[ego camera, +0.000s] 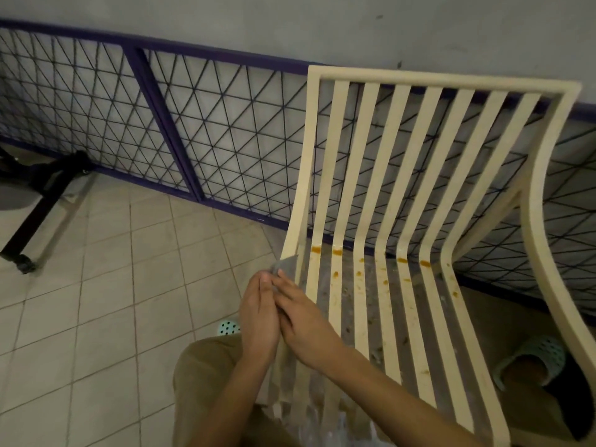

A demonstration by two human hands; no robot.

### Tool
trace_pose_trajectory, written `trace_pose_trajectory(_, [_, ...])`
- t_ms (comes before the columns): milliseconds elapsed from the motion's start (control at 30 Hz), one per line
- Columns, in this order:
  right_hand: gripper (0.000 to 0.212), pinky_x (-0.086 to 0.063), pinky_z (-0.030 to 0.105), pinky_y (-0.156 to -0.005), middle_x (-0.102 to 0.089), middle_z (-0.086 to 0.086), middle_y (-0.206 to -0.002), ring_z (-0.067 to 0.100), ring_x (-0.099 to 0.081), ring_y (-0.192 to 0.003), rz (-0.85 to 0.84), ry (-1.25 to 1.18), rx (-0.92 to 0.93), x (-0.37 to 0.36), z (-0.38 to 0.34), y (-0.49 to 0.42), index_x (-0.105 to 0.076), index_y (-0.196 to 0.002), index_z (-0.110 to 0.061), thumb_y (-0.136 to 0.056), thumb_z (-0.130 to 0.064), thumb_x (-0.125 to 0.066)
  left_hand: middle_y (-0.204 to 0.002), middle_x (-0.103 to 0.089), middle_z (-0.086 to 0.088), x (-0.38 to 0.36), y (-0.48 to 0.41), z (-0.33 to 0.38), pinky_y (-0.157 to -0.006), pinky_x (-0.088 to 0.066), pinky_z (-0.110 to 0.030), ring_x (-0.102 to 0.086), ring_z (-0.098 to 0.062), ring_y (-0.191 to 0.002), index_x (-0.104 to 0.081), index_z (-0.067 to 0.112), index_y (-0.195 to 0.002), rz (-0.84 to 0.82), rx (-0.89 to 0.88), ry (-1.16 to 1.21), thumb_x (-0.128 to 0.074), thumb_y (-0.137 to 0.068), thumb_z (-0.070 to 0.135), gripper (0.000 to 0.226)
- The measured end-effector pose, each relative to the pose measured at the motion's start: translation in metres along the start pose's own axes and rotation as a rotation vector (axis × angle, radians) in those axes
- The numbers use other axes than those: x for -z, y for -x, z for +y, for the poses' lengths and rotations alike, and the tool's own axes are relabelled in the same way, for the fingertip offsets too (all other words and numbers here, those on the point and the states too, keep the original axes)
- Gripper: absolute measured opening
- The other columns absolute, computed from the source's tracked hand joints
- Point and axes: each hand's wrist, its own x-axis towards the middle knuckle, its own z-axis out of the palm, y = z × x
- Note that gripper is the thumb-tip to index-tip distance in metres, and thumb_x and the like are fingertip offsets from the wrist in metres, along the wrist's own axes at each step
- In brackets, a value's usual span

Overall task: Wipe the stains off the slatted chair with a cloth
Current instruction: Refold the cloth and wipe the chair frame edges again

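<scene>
Fingertips (pixel 264 279) of both hands meet and pinch the top corner of a grey cloth (pixel 288 263), the fingers lying nearly straight and pressed toward each other with the fabric caught between them. The left hand (pixel 259 321) and right hand (pixel 304 324) sit palm to palm at the centre of the view, and the rest of the cloth hangs down from them toward 6 o'clock, draped over the near left slats. The hands hover at the left edge of a cream slatted chair (pixel 451 82), which fills the view from 12 to 5 o'clock, its back rising toward 1 o'clock. Orange-brown stains (pixel 337 252) dot the slats at 2 o'clock from the hands, thickest along the bend where seat meets back, with fainter smears running down the seat toward 5 o'clock. Tan trousers (pixel 206 366) show under the forearms at 6 o'clock. A mint sandal (pixel 228 327) peeks out just left of the left hand, and another sandal (pixel 535 359) lies under the chair's right side at 4 o'clock. Behind the chair, from 9 to 3 o'clock, runs a purple-framed wire fence (pixel 166 124) against a grey wall (pixel 290 24). A black stand (pixel 38 214) rests on the pale floor tiles (pixel 96 301) at 9 o'clock.
</scene>
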Motion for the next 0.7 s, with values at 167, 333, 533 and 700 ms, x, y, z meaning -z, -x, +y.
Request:
trace_pose_trajectory(167, [0.043, -0.014, 0.03, -0.122, -0.032, 0.003, -0.157, 0.013, -0.014, -0.149, -0.02, 0.098, -0.03, 0.014, 0.034, -0.048, -0.047, -0.143, -0.013, -0.1, -0.013, -0.045, -0.127, -0.062, 0.005, -0.012, -0.031, 0.013, -0.105, -0.042, -0.035, -0.056, -0.009, -0.117, -0.057, 0.028, -0.129, -0.043, -0.001, -0.129, -0.029, -0.104, 0.043, 0.041])
trace_pose_trajectory(333, [0.042, -0.018, 0.035, -0.121, -0.033, 0.01, -0.156, 0.021, -0.015, -0.149, 0.002, 0.177, -0.081, 0.033, 0.057, -0.094, -0.049, -0.142, -0.012, -0.1, -0.013, -0.045, -0.147, -0.043, -0.003, -0.017, -0.054, 0.024, -0.106, -0.032, -0.037, -0.042, -0.023, -0.134, -0.038, 0.025, -0.147, -0.062, 0.035, -0.254, -0.03, -0.103, 0.047, 0.05])
trace_pose_trajectory(533, [0.045, -0.012, 0.031, -0.12, -0.033, 0.013, -0.155, 0.024, -0.015, -0.149, 0.036, 0.185, -0.15, 0.042, 0.069, -0.127, -0.047, -0.142, -0.006, -0.097, -0.006, -0.05, -0.139, -0.044, -0.007, -0.031, -0.076, 0.034, -0.091, -0.031, -0.027, -0.047, -0.02, -0.12, -0.044, 0.024, -0.142, -0.033, 0.036, -0.304, -0.031, -0.104, 0.04, 0.044])
trace_pose_trajectory(700, [0.039, -0.007, 0.029, -0.123, -0.04, 0.011, -0.15, 0.022, -0.018, -0.148, 0.107, 0.06, -0.135, 0.023, 0.044, -0.093, -0.05, -0.139, -0.007, -0.102, -0.014, -0.044, -0.105, -0.06, -0.001, -0.032, -0.077, 0.023, -0.076, -0.041, -0.027, -0.057, -0.017, -0.096, -0.059, 0.017, -0.11, 0.061, 0.032, -0.216, -0.035, -0.103, 0.029, 0.027])
